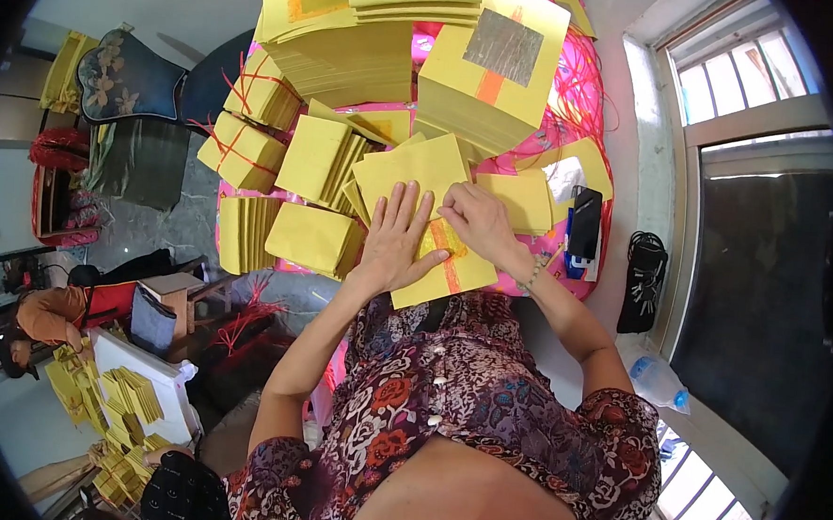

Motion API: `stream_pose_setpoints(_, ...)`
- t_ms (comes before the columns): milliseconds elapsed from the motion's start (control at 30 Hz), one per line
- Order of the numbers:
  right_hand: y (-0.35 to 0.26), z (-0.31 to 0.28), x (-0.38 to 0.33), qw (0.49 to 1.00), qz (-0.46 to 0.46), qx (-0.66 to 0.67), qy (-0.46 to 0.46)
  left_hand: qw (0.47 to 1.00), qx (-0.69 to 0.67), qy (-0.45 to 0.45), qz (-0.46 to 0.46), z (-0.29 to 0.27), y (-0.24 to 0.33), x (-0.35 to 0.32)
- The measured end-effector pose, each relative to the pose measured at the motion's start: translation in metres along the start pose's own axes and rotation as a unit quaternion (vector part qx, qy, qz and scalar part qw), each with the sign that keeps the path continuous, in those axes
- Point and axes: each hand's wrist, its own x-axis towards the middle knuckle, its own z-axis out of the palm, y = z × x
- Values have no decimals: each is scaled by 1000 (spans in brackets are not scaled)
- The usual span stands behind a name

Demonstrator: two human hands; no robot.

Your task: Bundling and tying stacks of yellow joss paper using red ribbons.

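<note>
one orange-striped yellow paper sheet [473,272] overhangs the near edge of the pink-covered desk [578,289], under the flat, ungripping left hand [399,242] and the curled right hand [480,221], whose pinch, if any, i cannot tell. this looks like creasing, so the next move calls for even pressure; folded paper stacks [309,236] crowd the left, a phone [585,222] the right, leaving freer room over the near edge

A purple floral top [396,389] and a beaded bracelet [534,273] are worn.
</note>
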Motion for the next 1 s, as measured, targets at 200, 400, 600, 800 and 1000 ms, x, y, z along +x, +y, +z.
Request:
stream_pose_setpoints(200, 11, 2, 3, 1000, 0, 16, -26, 1000, -10, 2, -3, -1, 5, -1)
stream_pose_setpoints(400, 16, 7, 4, 999, -1, 10, -42, 999, -38, 14, 29, -11, -1, -7)
stream_pose_setpoints(600, 13, 0, 3, 999, 13, 21, -47, 990, -92, -62, 89, -29, -8, -28)
stream_pose_setpoints(800, 15, 7, 3, 999, 1, 9, -39, 989, -86, -68, 101, -19, -18, -27)
stream_pose_setpoints(1000, 14, 11, -3, 999, 3, -25, -32, 988, -90, -72, 99, -16, -19, -27)
